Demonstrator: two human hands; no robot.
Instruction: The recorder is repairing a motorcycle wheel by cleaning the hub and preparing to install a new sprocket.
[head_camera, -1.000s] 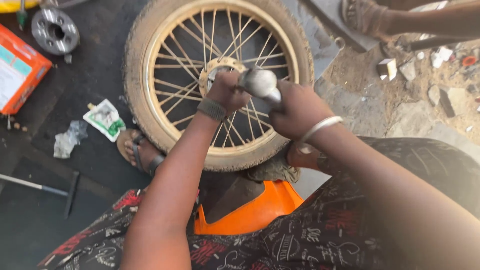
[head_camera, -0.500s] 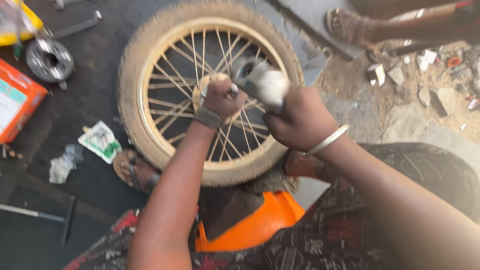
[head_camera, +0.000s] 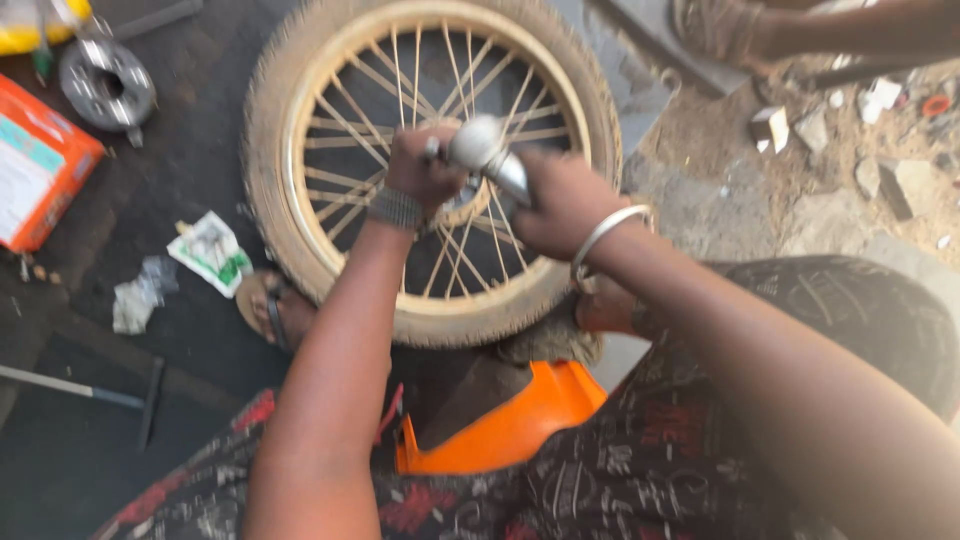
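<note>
Clearly the work is mid-way, as I judge it: one spoked wheel lies flat on the floor under both hands, its dusty tyre on the rim and the hub being worked. Both hands, left and right, are closed around one grey metal tool held over the hub. Left of the hands lie one orange box, one round metal part and one hammer; below them sits one orange plastic piece.

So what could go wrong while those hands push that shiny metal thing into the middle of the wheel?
The metal tool might slip, since both the left hand and the right hand grip it close over the thin spokes, so fingers could get knocked. The wheel lies flat on the ground and may shift. A foot in a sandal sits right beside the tyre and could get bumped.
</note>
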